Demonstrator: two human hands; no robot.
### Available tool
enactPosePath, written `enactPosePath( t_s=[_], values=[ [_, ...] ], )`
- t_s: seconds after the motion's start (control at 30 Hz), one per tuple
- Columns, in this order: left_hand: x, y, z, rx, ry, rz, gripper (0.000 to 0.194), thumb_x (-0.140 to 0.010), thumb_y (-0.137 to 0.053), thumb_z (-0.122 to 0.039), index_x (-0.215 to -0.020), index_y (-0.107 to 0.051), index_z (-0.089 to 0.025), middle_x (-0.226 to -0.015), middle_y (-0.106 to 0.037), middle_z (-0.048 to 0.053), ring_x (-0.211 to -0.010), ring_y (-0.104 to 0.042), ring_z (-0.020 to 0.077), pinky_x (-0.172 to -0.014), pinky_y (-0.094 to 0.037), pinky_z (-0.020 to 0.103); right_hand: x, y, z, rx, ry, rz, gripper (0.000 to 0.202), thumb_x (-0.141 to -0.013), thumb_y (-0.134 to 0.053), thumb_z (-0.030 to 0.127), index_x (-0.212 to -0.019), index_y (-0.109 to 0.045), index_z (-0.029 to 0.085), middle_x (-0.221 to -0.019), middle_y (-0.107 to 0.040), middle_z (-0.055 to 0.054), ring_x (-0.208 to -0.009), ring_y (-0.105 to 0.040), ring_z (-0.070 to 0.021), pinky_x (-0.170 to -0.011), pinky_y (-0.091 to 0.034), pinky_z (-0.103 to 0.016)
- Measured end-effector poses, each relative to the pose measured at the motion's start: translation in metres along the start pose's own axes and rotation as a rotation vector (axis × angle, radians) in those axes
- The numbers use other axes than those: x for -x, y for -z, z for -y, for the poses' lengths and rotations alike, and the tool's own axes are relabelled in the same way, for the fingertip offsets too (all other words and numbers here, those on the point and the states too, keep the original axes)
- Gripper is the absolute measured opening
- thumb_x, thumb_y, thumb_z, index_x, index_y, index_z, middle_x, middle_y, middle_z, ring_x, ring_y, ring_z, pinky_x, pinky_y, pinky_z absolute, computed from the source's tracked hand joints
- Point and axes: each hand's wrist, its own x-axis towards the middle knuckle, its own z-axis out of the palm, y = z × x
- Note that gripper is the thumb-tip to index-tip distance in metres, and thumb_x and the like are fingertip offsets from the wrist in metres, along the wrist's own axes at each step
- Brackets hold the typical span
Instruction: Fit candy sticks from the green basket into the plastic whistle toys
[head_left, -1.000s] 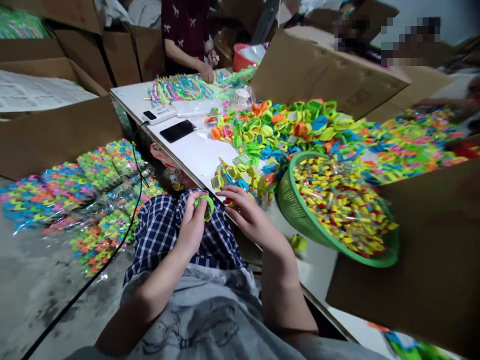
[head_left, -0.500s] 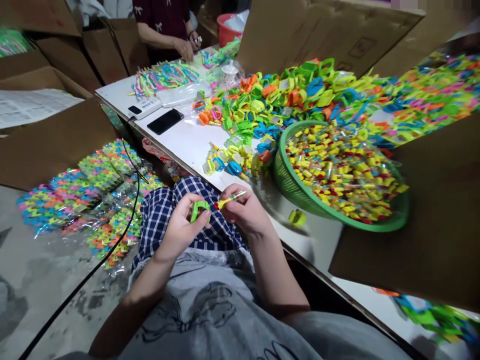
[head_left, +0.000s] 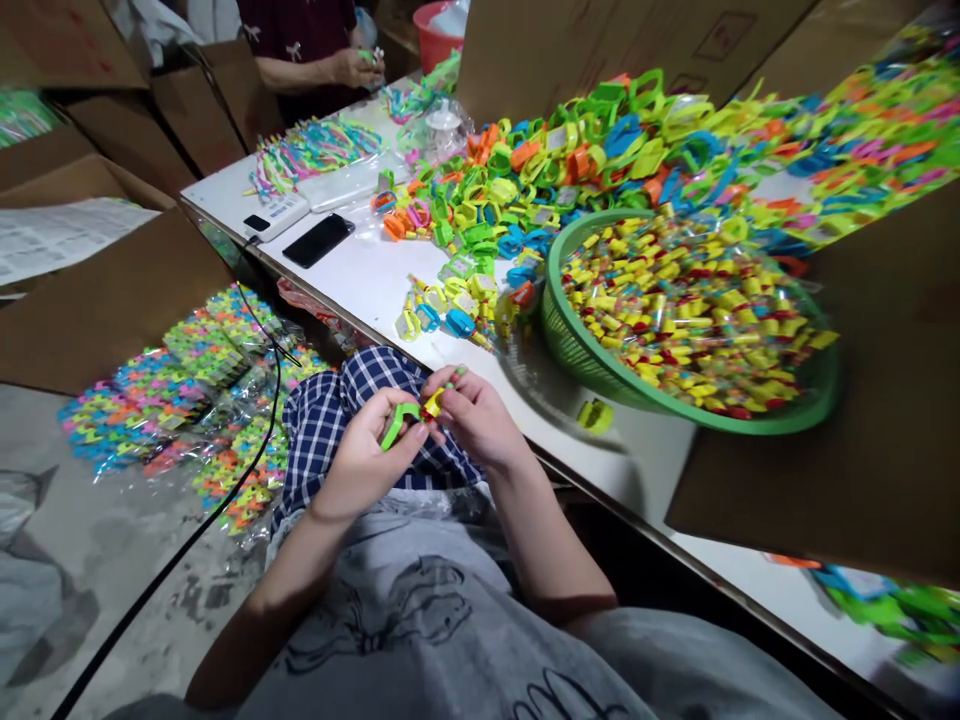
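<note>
Over the lap, my left hand (head_left: 375,447) pinches a green plastic loop piece (head_left: 399,426). Close beside it, my right hand (head_left: 478,418) grips a small yellow and red piece (head_left: 433,403), its red end at the green piece; whether they touch I cannot tell. A green basket (head_left: 600,365) full of small yellow and red pieces stands on the table to the right. Behind it lies a large heap of coloured loop pieces (head_left: 517,190). A small group of such pieces (head_left: 459,322) is nearer the table's front edge, and a single yellow-green piece (head_left: 595,416) sits before the basket.
A black phone (head_left: 319,241) and a white device (head_left: 276,217) lie on the white table (head_left: 360,290). Cardboard boxes (head_left: 112,290) stand left, with bagged coloured pieces (head_left: 187,370) and a black cable on the floor. Another person's hand (head_left: 358,68) is at the far end.
My right hand has brought the yellow and red piece closer to the green piece. The other person's hands have lifted from the table. The view has shifted slightly.
</note>
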Motion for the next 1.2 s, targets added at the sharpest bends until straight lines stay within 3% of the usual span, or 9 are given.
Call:
enactPosePath(
  t_s=[0.13, 0.27, 0.43, 0.57, 0.8, 0.9, 1.03, 1.13, 1.2],
  values=[
    [0.002, -0.001, 0.0, -0.144, -0.036, -0.058, 0.018, -0.076, -0.065, -0.03, -0.08, -0.05, -0.019, -0.061, -0.047, -0.006, -0.051, -0.04, 0.0068, -0.046, -0.033, 0.017, 0.005, 0.002, 0.004, 0.173, 0.131, 0.023, 0.03, -0.072, -0.075, 0.044, -0.081, -0.062, 0.018, -0.072, -0.062, 0.001, -0.061, -0.058, -0.0089, -0.055, -0.05, -0.021],
    [0.006, 0.002, 0.003, -0.321, -0.163, -0.102, 0.017, -0.078, -0.064, -0.031, -0.081, -0.051, -0.02, -0.062, -0.045, -0.006, -0.05, -0.038, 0.0073, -0.046, -0.032, 0.019, 0.009, 0.0, 0.007, 0.19, 0.274, 0.066, 0.023, -0.076, -0.074, 0.037, -0.082, -0.063, 0.018, -0.083, -0.064, -0.001, -0.079, -0.061, -0.0108, -0.071, -0.051, -0.024],
    [0.009, 0.004, 0.0, -0.507, -0.423, -0.102, 0.013, -0.082, -0.062, -0.026, -0.083, -0.051, -0.02, -0.073, -0.052, -0.001, -0.064, -0.05, 0.0112, -0.058, -0.04, 0.023, 0.012, -0.003, 0.009, 0.174, 0.291, 0.121, 0.022, -0.077, -0.072, 0.036, -0.083, -0.063, 0.017, -0.084, -0.066, -0.003, -0.078, -0.062, -0.0115, -0.073, -0.051, -0.027],
    [0.011, 0.004, -0.004, -0.605, -0.534, -0.14, 0.01, -0.082, -0.06, -0.022, -0.085, -0.051, -0.02, -0.075, -0.055, -0.001, -0.065, -0.051, 0.0119, -0.062, -0.043, 0.024, 0.013, -0.007, 0.009, 0.182, 0.325, 0.12, 0.019, -0.079, -0.071, 0.035, -0.084, -0.062, 0.018, -0.085, -0.065, -0.003, -0.079, -0.062, -0.012, -0.073, -0.051, -0.028],
    [0.008, 0.011, 0.001, -0.561, -0.486, -0.155, 0.01, -0.08, -0.061, -0.023, -0.08, -0.052, -0.021, -0.074, -0.055, -0.001, -0.069, -0.052, 0.0134, -0.064, -0.042, 0.025, 0.012, -0.013, 0.01, 0.265, 0.377, 0.098, 0.015, -0.082, -0.068, 0.035, -0.083, -0.061, 0.022, -0.084, -0.062, -0.002, -0.078, -0.058, -0.0127, -0.073, -0.048, -0.029],
    [-0.003, 0.014, 0.011, -0.48, -0.405, -0.136, 0.01, -0.079, -0.062, -0.024, -0.078, -0.053, -0.02, -0.071, -0.054, -0.002, -0.065, -0.05, 0.0121, -0.061, -0.04, 0.023, 0.009, -0.008, 0.011, 0.348, 0.332, 0.067, 0.023, -0.078, -0.069, 0.042, -0.085, -0.062, 0.022, -0.08, -0.059, -0.001, -0.074, -0.054, -0.0124, -0.071, -0.045, -0.027],
    [-0.017, 0.009, 0.019, -0.421, -0.335, -0.143, 0.012, -0.078, -0.062, -0.026, -0.074, -0.053, -0.019, -0.068, -0.054, -0.002, -0.062, -0.049, 0.0112, -0.059, -0.037, 0.022, 0.004, 0.003, 0.005, 0.287, 0.164, 0.007, 0.037, -0.078, -0.063, 0.057, -0.084, -0.061, 0.02, -0.07, -0.052, 0.002, -0.056, -0.042, -0.0087, -0.054, -0.036, -0.023],
    [-0.031, 0.003, 0.027, -0.41, -0.358, -0.121, 0.014, -0.079, -0.061, -0.03, -0.073, -0.054, -0.019, -0.067, -0.054, -0.002, -0.064, -0.051, 0.0126, -0.064, -0.04, 0.024, 0.002, 0.012, 0.0, 0.201, 0.181, -0.051, 0.034, -0.082, -0.06, 0.053, -0.08, -0.06, 0.02, -0.062, -0.046, 0.005, -0.05, -0.036, -0.0068, -0.049, -0.029, -0.021],
    [-0.048, 0.004, 0.039, -0.404, -0.392, -0.097, 0.017, -0.079, -0.062, -0.036, -0.079, -0.056, -0.019, -0.077, -0.059, 0.001, -0.077, -0.056, 0.016, -0.075, -0.044, 0.028, -0.001, 0.019, 0.001, 0.225, 0.208, -0.106, 0.03, -0.083, -0.061, 0.05, -0.08, -0.06, 0.019, -0.06, -0.046, 0.005, -0.05, -0.038, -0.0069, -0.05, -0.031, -0.021]
  ],
)
